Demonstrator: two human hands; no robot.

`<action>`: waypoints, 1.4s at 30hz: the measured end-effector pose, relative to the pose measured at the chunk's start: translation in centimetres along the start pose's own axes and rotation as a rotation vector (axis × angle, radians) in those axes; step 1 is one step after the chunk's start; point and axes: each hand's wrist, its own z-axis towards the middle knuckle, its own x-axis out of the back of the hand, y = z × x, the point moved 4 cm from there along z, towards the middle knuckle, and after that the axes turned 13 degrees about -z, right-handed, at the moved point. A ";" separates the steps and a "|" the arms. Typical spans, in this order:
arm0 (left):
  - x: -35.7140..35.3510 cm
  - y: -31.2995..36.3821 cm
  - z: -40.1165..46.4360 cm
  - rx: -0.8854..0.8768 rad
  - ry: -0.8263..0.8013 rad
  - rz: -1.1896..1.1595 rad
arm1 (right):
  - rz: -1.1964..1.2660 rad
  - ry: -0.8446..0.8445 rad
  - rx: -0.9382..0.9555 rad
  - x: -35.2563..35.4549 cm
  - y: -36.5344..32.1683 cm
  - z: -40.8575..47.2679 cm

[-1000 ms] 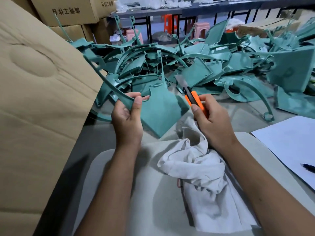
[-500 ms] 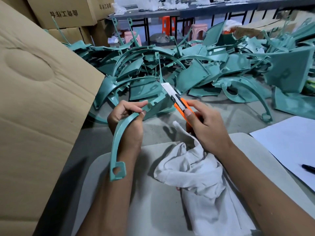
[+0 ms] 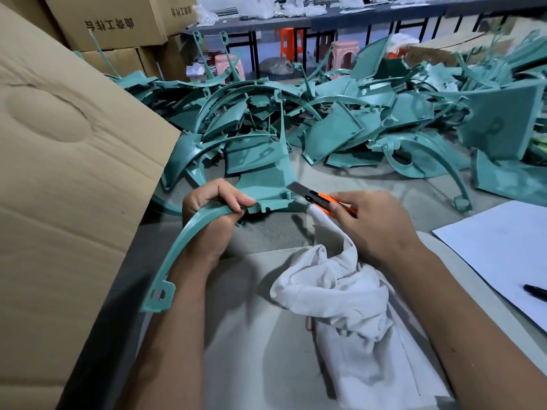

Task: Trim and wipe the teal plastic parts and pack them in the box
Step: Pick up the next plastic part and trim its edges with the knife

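Note:
My left hand (image 3: pixel 211 216) grips a teal plastic part (image 3: pixel 260 184) by its curved arm, which sweeps down to a tab with a hole near my left forearm. My right hand (image 3: pixel 374 223) holds an orange utility knife (image 3: pixel 321 199) with its blade out, the tip touching the right edge of the part's flat panel. A white cloth (image 3: pixel 343 294) hangs from under my right hand onto the grey pad. A big heap of teal parts (image 3: pixel 340 119) covers the table behind. The cardboard box (image 3: pixel 68 173) stands at the left with its flap raised.
White paper (image 3: pixel 500 255) with a black pen (image 3: pixel 535 292) lies at the right. A grey pad (image 3: pixel 251 350) lies under my forearms. Stacked cartons (image 3: pixel 109 25) stand at the back left, with tables and plastic stools beyond the heap.
My left hand turned the teal part so its curved arm points down and left. The knife moved in, and its blade now meets the panel's edge.

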 end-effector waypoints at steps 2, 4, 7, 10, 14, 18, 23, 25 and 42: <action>0.1 -0.2 0.0 0.010 -0.027 -0.006 | -0.029 0.031 -0.056 0.2 0.6 0.2; 0.2 -0.4 0.0 0.021 -0.068 -0.017 | 0.146 0.121 -0.061 0.6 0.7 0.2; -0.1 -0.4 -0.2 0.047 -0.124 -0.056 | 0.307 0.187 0.001 0.8 0.0 0.2; -0.8 0.0 -0.2 -0.001 -0.194 0.074 | 0.253 0.189 0.022 0.3 -0.5 0.1; -1.4 0.6 -0.3 -0.138 -0.125 0.404 | 0.244 0.207 -0.045 0.4 -0.3 0.2; -1.1 0.9 -0.6 -0.166 -0.031 0.583 | 0.405 0.201 -0.089 0.7 -0.5 -0.1; -0.7 0.1 -0.9 -0.010 0.144 0.291 | 0.379 0.159 -0.110 0.6 -0.7 0.0; -0.8 -0.6 -0.5 0.153 0.163 -0.124 | 0.535 0.135 -0.148 0.4 -0.6 -0.1; -4.4 -2.5 -1.4 0.490 0.013 -0.488 | 1.056 -0.035 -0.214 -1.0 -1.1 0.1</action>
